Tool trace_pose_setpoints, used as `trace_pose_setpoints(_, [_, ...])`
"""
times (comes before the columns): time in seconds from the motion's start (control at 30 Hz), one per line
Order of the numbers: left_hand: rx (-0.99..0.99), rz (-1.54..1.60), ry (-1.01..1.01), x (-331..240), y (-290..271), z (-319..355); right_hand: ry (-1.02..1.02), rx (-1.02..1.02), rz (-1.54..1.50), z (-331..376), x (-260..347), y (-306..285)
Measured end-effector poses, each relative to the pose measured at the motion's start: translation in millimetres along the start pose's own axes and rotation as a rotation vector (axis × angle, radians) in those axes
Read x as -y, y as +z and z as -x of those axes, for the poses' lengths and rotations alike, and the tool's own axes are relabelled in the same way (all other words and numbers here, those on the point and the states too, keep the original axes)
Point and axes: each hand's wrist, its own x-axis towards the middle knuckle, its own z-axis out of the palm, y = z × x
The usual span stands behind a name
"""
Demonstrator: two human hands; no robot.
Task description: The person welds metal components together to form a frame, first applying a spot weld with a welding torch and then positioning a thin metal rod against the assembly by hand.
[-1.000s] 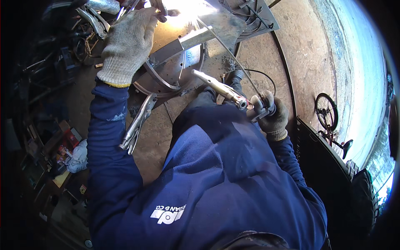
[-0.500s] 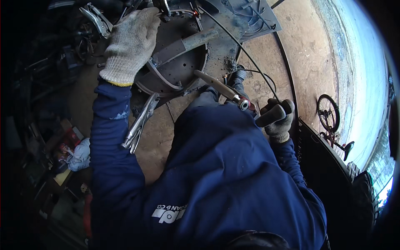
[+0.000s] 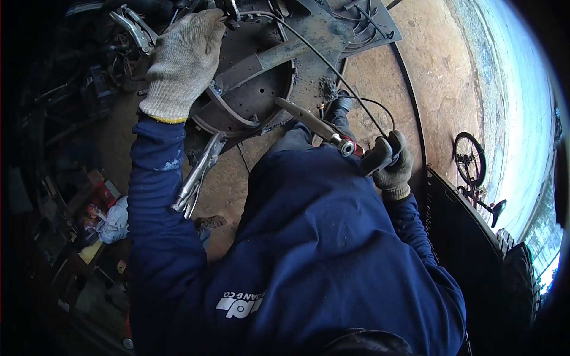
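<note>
My left hand (image 3: 185, 66), in a knitted grey glove, rests at the far edge of a round metal workpiece (image 3: 261, 89). Its fingers are bent and pressed together beside a metal clamp (image 3: 233, 10); what they grip is hidden. My gloved right hand (image 3: 392, 161) is closed around the near end of a long, thin, dark welding rod (image 3: 332, 68). The rod slants up to the workpiece's far rim. Across the ring lies a flat bar (image 3: 240, 72). Locking pliers (image 3: 200, 175) hang at the near-left edge, and another pair (image 3: 138, 29) sits left of my left hand.
A tool with a round metal end (image 3: 346, 147) juts out near my waist. A black cable (image 3: 380, 105) loops by my right hand. Farther right are a bicycle (image 3: 469, 160) and a dark panel (image 3: 460, 219). Another person's shoe (image 3: 212, 221) stands on the floor at left.
The red glow at the rod's far tip is gone. My right hand has risen slightly, and the rod's tip has shifted a little left. Another person's shoe has appeared by my left arm.
</note>
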Motion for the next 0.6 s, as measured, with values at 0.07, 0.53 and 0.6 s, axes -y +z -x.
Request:
trace_pose_setpoints(0.07, [-0.002,0.003,0.008,0.1,-0.5,-0.1,-0.003,0.013,0.05,-0.5,-1.7,-0.5])
trace_pose_setpoints(0.53, [0.009,0.015,-0.005,-3.5,-2.9,-1.6,-0.043,-0.052,0.12,-1.5,-7.6,4.8])
trace_pose_setpoints(0.6, [0.014,0.017,-0.012,-3.5,-3.1,-1.4,-0.059,-0.046,0.145,-2.0,-8.2,4.3])
